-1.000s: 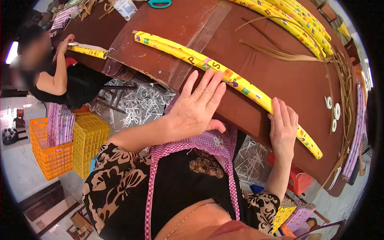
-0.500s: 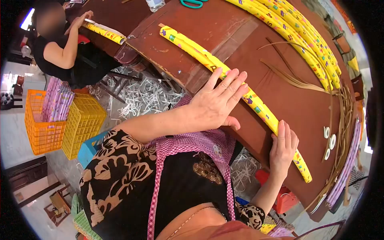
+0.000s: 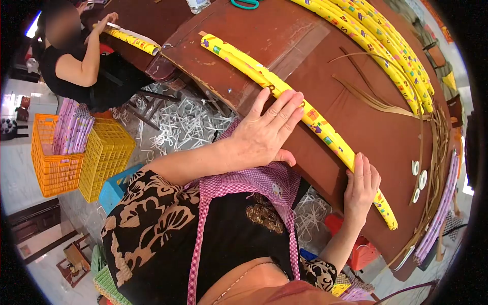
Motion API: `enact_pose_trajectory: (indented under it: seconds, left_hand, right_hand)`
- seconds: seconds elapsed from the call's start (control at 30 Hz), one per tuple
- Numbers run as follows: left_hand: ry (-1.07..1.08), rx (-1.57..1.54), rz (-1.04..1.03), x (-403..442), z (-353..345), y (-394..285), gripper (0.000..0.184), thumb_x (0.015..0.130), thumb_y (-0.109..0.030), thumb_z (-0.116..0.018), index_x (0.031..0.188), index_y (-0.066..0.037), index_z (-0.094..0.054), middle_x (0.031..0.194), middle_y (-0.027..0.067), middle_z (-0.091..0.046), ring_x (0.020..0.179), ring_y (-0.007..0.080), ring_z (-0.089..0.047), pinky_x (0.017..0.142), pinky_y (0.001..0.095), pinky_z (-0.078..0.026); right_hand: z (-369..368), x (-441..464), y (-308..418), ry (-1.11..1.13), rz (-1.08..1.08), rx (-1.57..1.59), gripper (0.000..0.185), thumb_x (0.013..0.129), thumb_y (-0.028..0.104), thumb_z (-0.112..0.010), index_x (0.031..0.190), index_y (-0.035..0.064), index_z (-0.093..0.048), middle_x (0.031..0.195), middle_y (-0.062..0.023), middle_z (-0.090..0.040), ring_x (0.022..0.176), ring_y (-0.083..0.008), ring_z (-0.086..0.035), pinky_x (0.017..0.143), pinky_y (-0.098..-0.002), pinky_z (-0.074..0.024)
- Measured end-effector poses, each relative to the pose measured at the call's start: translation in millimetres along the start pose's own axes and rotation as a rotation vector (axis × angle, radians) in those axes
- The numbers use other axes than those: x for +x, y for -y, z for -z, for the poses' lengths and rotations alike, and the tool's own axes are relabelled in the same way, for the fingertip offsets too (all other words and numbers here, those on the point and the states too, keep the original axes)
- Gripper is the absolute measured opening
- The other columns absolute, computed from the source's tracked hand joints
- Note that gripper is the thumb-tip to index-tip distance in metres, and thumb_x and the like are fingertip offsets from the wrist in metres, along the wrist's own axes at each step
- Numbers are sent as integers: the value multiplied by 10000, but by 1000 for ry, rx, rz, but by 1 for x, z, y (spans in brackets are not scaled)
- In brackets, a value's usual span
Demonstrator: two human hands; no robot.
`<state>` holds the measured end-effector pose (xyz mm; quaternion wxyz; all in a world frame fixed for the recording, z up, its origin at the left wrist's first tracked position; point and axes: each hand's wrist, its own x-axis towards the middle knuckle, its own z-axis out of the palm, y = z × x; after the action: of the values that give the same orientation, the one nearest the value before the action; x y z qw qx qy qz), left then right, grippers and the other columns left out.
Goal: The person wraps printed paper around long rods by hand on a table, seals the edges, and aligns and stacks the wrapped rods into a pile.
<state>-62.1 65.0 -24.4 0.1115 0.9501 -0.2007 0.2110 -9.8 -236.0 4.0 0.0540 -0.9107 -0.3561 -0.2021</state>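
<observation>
A long roll of yellow gift wrapping paper (image 3: pixel 333 138), printed with small coloured presents, lies slantwise across the brown table (image 3: pixel 315 170). A bit of tan material pokes out at its far left end. My left hand (image 3: pixel 269 122) rests on the middle of the roll with fingers stretched out flat and the thumb apart. Nearer the right end, my right hand (image 3: pixel 361 185) has its fingers bent over the roll and the thumb against its near side.
Several finished yellow rolls (image 3: pixel 376 46) lie at the back right. Tan strips (image 3: pixel 378 104) and white tape rolls (image 3: pixel 422 179) are on the right. Teal scissors (image 3: pixel 246 4) and a bottle (image 3: pixel 197 5) sit at the back. A co-worker (image 3: pixel 76 66) works at left beside crates (image 3: pixel 58 170).
My left hand has slid slightly left and toward me. The roll has shifted a little, its left end moving left. My right hand stays on the roll.
</observation>
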Motion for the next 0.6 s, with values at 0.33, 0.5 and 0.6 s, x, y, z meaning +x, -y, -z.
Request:
enact_pose_trajectory:
  seconds: [0.33, 0.5, 0.6]
  left_hand:
    - [55, 37, 75, -19, 22, 18, 1019, 793, -658, -579, 1406, 137, -400, 1543, 312, -320, 1434, 453, -323, 1156, 654, -168]
    - [-25, 108, 75, 10, 31, 30, 964, 828, -660, -532, 1391, 117, -435, 1526, 303, -356, 1433, 455, -327, 1148, 638, -193]
    - [-35, 138, 52, 15, 20, 35, 945, 775, -649, -617, 1353, 91, -511, 1508, 287, -397, 1430, 433, -343, 1162, 620, -210]
  right_hand:
    - [0, 1, -1, -21, 20, 9, 552, 759, 20, -754, 1289, 12, -599, 1228, -140, -650, 1030, -302, -617, 877, -422, -480]
    - [0, 1, -1, -15, 15, 18, 548, 768, 13, -742, 1296, 9, -596, 1229, -143, -651, 1040, -306, -616, 878, -425, -479]
    - [0, 1, -1, -8, 11, 11, 537, 775, 10, -735, 1294, 8, -598, 1234, -143, -650, 1036, -309, -616, 879, -425, -477]
